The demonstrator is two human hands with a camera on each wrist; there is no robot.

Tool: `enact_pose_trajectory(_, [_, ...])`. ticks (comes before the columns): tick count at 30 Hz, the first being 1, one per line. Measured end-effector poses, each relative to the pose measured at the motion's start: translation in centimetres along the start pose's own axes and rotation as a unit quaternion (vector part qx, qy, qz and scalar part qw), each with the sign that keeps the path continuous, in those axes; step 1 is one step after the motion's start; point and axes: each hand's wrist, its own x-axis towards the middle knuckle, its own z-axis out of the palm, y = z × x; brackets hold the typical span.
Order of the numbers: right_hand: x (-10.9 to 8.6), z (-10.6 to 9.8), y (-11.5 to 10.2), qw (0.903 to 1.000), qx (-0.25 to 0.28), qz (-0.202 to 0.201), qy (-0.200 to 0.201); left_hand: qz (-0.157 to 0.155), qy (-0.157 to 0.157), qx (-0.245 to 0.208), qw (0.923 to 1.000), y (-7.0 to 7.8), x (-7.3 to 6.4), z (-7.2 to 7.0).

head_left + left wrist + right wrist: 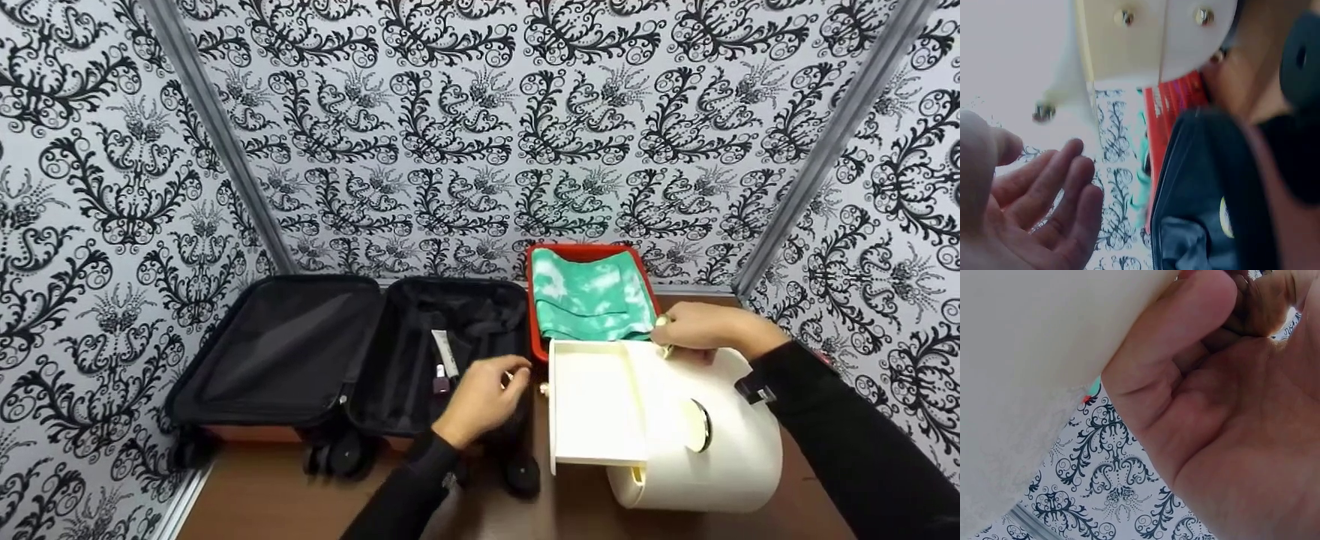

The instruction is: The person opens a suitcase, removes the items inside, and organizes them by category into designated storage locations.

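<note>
A white organizer box [720,450] with a rounded body stands on the right of the table. Its drawer [596,405] is pulled out to the left and shows a bare white inside. My right hand [709,326] is at the box's far upper edge, fingers curled round a gold-coloured handle [663,335]. Just left of the drawer front is my left hand [484,397], fingers loosely bent and holding nothing. In the left wrist view its fingertips are near the drawer's gold knob [1044,111], apart from it.
An open black-lined suitcase [274,349] lies left; a white tube [445,352] and a small purple-brown bottle [441,381] are inside. Behind the organizer, a red tray [534,330] holds folded green-and-white cloth [589,292]. Patterned walls [450,150] enclose the table.
</note>
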Motion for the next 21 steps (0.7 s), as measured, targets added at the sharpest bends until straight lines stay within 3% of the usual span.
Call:
enact_pose_trajectory(5, [0.0, 0.0, 0.0, 0.9999, -0.010, 0.002, 0.006, -0.026, -0.030, 0.087, 0.9954, -1.8, 2.5, -1.1])
enact_pose_trajectory(10, [-0.1, -0.3, 0.0, 0.9998, -0.016, 0.006, 0.008, -0.031, -0.059, 0.147, 0.9869, -2.6, 5.2, -1.2])
enact_pose_trajectory(12, [-0.1, -0.2, 0.1, 0.9997, -0.019, 0.007, 0.011, -0.026, -0.075, 0.180, 0.9804, -2.9, 6.0, -0.8])
enact_pose_trajectory(16, [-0.1, 0.0, 0.2, 0.9997, -0.022, 0.008, 0.012, -0.021, -0.122, 0.252, 0.9596, -4.4, 6.9, 1.1])
enact_pose_trajectory(19, [0.1, 0.1, 0.1, 0.9997, -0.019, 0.006, 0.012, -0.037, -0.164, 0.272, 0.9475, -5.8, 7.1, 2.7])
enact_pose_trajectory(21, [0.1, 0.1, 0.0, 0.9997, -0.020, 0.004, 0.013, -0.042, -0.183, 0.272, 0.9438, -6.8, 7.2, 3.9])
